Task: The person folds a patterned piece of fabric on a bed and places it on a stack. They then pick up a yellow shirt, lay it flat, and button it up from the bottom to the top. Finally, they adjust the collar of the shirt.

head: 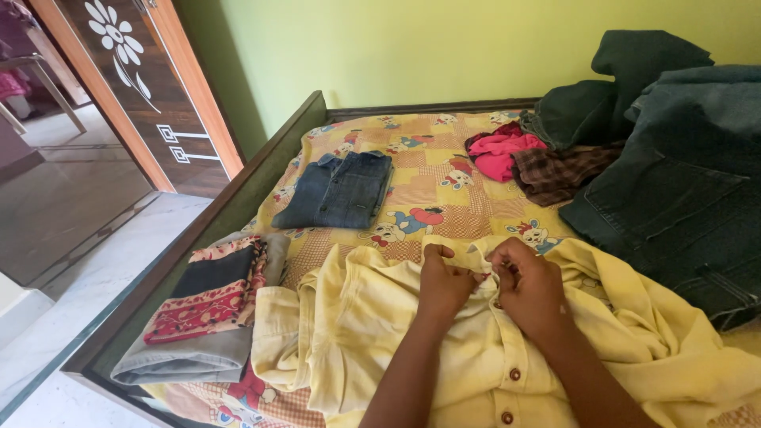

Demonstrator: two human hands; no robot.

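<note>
A pale yellow shirt (pixel 396 333) of soft, wrinkled cotton is spread on the bed (pixel 432 186), at its near edge. Its long axis runs from the collar, which points away toward the green wall (pixel 444 47), down to the person. Round brown buttons (pixel 514 373) are seen in a line along the front. One sleeve is laid out to the left.

The left hand (pixel 442 284) is closed on the cloth near the collar, with the thumb raised. The right hand (pixel 529 287) is also closed, and the fabric is pinched between its fingers just beside the left hand.

A folded blue denim shirt (pixel 339 190) is placed farther up on the cartoon-printed bedsheet (pixel 428 198). At the left edge, a stack of folded clothes (pixel 208 313) is seen, grey below and red patterned on top. At the right, a heap of dark denim garments (pixel 674 182), a pink cloth (pixel 501 154) and a brown checked cloth (pixel 559 173) are piled loosely. A wooden door (pixel 147 87) with a flower design is seen at the left.
</note>
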